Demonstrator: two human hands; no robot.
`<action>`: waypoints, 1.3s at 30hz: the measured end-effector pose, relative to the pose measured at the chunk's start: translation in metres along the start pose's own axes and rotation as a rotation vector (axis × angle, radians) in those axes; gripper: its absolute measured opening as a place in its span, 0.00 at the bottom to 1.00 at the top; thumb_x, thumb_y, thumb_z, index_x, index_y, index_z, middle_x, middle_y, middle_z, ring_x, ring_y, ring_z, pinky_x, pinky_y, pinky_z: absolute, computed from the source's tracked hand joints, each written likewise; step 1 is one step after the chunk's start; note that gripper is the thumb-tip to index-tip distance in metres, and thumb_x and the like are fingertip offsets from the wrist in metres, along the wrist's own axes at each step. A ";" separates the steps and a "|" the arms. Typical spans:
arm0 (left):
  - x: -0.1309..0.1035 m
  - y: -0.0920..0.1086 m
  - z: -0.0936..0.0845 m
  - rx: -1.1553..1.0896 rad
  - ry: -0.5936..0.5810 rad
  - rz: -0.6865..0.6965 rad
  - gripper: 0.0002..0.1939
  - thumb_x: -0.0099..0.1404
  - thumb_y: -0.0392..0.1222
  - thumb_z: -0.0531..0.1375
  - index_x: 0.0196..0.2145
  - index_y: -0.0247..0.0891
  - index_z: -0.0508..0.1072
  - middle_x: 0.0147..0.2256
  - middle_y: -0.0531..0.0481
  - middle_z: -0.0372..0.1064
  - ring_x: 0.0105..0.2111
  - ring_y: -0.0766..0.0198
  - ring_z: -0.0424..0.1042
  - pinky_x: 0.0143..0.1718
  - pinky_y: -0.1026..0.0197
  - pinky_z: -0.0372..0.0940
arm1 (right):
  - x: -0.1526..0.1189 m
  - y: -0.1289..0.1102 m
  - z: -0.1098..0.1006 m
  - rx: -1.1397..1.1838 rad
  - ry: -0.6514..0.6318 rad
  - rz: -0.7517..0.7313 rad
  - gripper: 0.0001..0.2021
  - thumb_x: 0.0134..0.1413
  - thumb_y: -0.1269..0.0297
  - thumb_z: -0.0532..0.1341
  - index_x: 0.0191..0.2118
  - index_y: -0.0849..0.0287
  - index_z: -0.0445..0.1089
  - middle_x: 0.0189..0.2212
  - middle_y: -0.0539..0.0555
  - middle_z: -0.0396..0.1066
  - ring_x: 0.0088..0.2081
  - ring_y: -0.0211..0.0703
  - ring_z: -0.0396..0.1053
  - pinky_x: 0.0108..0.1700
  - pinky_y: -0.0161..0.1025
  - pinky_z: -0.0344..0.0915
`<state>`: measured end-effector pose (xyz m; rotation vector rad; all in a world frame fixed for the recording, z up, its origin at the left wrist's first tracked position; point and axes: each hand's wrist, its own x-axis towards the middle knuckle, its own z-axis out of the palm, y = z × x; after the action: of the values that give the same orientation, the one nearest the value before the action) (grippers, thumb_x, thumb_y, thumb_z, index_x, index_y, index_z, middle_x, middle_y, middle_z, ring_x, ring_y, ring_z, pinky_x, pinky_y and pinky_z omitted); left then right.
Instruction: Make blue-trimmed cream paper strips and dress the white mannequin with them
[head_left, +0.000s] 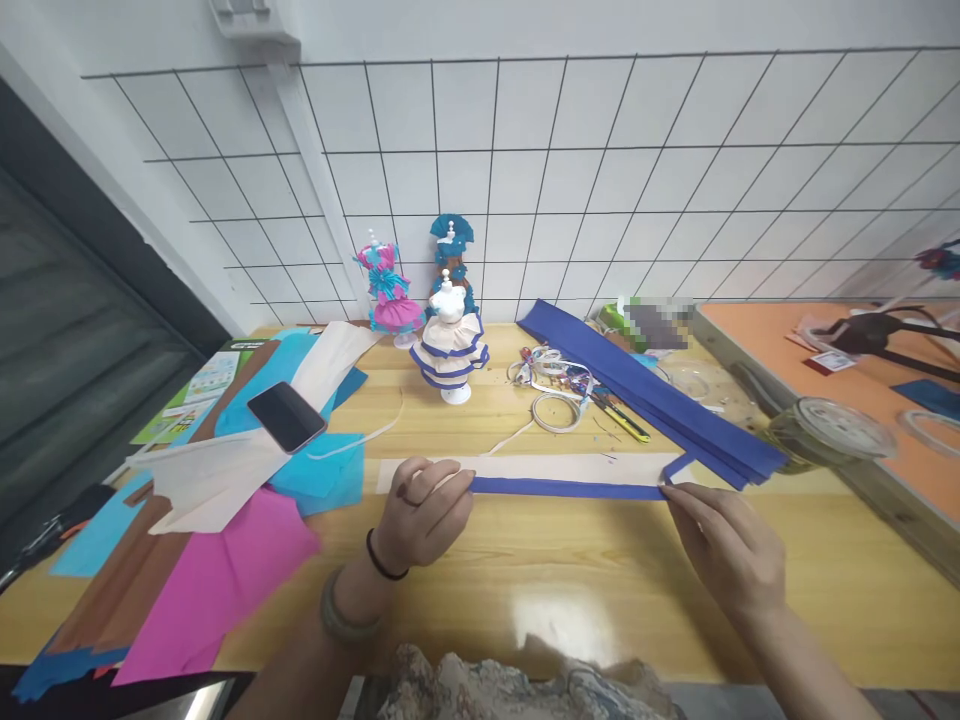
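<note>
A narrow blue paper strip (566,488) runs between my two hands, along the front edge of a long cream paper strip (555,467) lying on the table. My left hand (424,512) is closed, its fingertips pinching the blue strip's left end. At the other end, my right hand (724,545) pinches the strip between thumb and fingers. The strip's loose tail bends up and away past the right fingertips. Behind the strips stands a small white dress form (448,302) in a tiered cream skirt with blue edging.
Two more dressed forms, a pink and turquoise one (391,290) and a teal one (452,240), stand by the tiled wall. Folded blue paper (645,385), a yellow cutter (626,420) and tape rolls lie right. Coloured paper sheets (225,580) and a phone (287,416) lie left.
</note>
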<state>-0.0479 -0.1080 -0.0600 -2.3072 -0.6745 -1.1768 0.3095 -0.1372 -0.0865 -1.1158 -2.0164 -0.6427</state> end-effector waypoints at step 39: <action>0.051 -0.026 0.024 -0.680 -0.920 -0.773 0.08 0.59 0.41 0.55 0.27 0.38 0.72 0.27 0.54 0.71 0.27 0.67 0.67 0.29 0.66 0.59 | 0.067 -0.044 0.021 0.858 -0.579 0.439 0.19 0.57 0.70 0.51 0.53 0.53 0.64 0.54 0.55 0.64 0.56 0.43 0.60 0.58 0.47 0.58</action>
<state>-0.0226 -0.0624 -0.0258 -3.3225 -1.8455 -0.5431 0.2402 -0.1111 -0.0495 -1.1822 -2.0355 0.7944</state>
